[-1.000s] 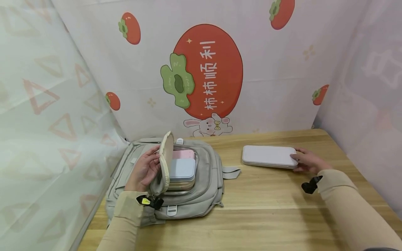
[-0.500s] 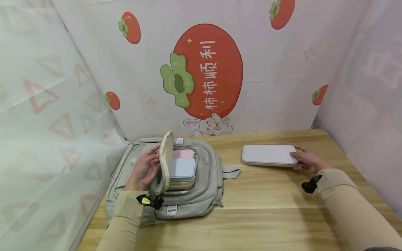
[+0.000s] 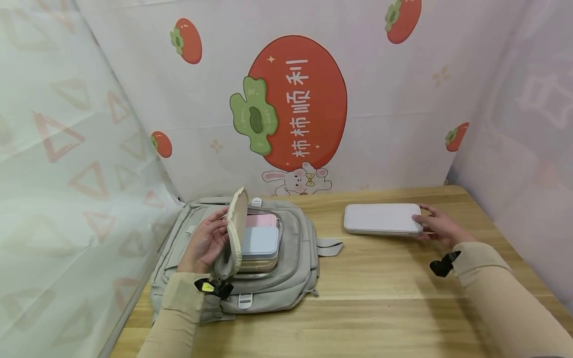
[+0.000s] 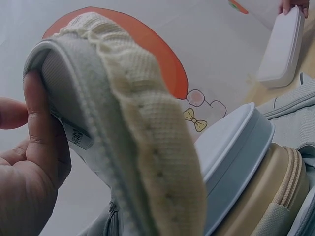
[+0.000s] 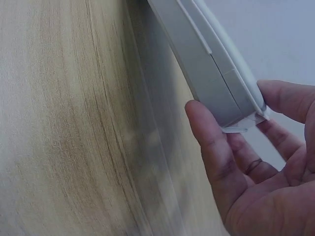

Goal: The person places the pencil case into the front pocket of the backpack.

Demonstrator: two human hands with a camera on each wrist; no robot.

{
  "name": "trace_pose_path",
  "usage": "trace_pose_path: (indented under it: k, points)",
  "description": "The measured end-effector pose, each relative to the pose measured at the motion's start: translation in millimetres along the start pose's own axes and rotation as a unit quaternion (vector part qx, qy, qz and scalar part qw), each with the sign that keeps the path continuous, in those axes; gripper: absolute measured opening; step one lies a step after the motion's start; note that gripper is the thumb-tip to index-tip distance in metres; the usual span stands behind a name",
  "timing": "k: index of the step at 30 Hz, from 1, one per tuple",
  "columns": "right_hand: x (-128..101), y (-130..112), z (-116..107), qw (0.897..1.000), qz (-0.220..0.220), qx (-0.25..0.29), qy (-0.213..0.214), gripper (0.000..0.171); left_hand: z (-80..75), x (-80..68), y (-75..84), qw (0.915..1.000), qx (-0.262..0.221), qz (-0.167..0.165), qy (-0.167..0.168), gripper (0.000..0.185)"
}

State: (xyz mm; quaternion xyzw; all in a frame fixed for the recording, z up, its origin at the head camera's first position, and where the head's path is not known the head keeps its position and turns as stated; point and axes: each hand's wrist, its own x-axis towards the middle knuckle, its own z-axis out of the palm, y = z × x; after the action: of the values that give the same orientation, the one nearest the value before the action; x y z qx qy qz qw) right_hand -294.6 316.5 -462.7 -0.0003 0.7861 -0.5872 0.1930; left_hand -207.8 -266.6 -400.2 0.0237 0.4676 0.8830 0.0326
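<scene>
Our left hand (image 3: 207, 242) curls round the backpack (image 3: 295, 268) flap (image 3: 236, 231), holding it up; right of the backpack, our right hand (image 3: 436, 227) pinches the white case (image 3: 382, 219), seemingly lifted slightly.

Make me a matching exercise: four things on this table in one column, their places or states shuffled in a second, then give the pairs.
1. white case
2. backpack flap
3. blue box
4. pink box

a. held upright by the left hand
b. inside the backpack, farther back
c. on the table, end gripped by the right hand
d. inside the backpack, in front

Pairs: 1-c, 2-a, 3-d, 4-b
</scene>
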Motion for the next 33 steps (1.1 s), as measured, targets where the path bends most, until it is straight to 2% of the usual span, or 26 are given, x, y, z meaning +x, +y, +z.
trace_pose_path:
  k: [8,15,23,28,33]
  points:
    - [-0.8,0.8,7.2,0.999,-0.030,0.001,0.020,0.075,-0.1,0.1,-2.5,0.9999,0.005,-0.007,0.007,0.047]
    - [2.6,1.8,7.1,0.998,-0.032,0.042,0.035,0.074,-0.3,0.6,-1.6,0.9999,0.007,-0.011,0.011,0.046]
    - [4.3,-2.9,13.6,0.997,-0.040,0.035,0.056,0.074,-1.7,1.4,1.3,0.9997,0.012,-0.010,0.018,0.045]
    - [7.3,-3.7,14.8,0.996,-0.045,0.065,0.047,0.077,-0.9,1.3,1.3,0.9998,0.008,-0.010,0.014,0.045]
    - [9.7,-7.8,19.3,0.996,-0.050,0.062,0.037,0.077,0.2,3.2,1.7,0.9997,0.015,-0.013,0.017,0.044]
